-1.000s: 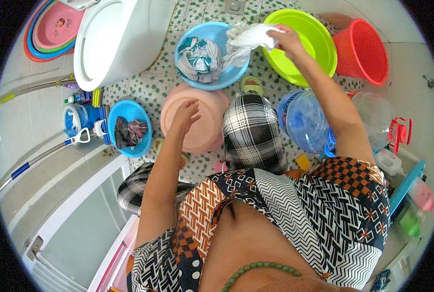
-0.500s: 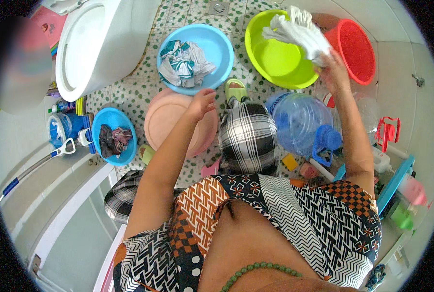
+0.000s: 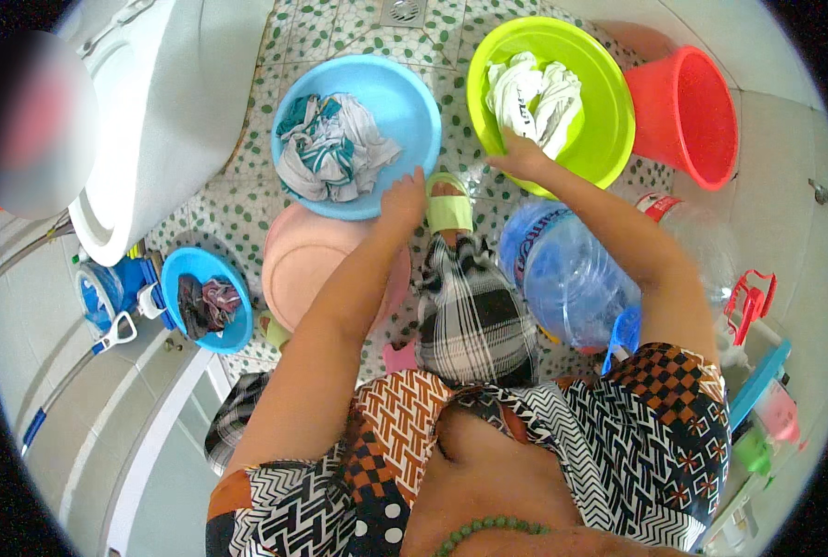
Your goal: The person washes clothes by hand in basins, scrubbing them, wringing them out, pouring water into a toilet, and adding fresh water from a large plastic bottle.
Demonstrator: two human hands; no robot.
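My left hand [image 3: 403, 199] is at the near right rim of a light blue basin [image 3: 412, 102], its fingers seeming to close over the edge. Inside that basin lies a crumpled grey-white and teal garment [image 3: 335, 153]. At the near left rim of a lime green basin [image 3: 609, 121] is my right hand [image 3: 525, 158], with the thumb side inside the wall and the fingers curled round the edge. A white cloth [image 3: 555, 100] with dark marks lies bunched in the green basin, just beyond my right hand. Parts of the fingers are hard to make out.
A red bucket [image 3: 706, 116] leans by the green basin. Large clear blue bottles [image 3: 572, 269] stand on the right. An upturned pink basin [image 3: 312, 260] and a small blue basin [image 3: 238, 316] with dark clothes are left. A white tub [image 3: 182, 93] stands far left.
The white cloth has left my right hand and now lies in the green basin. My right hand has come down to that basin's rim. My left hand has moved to the blue basin's rim.
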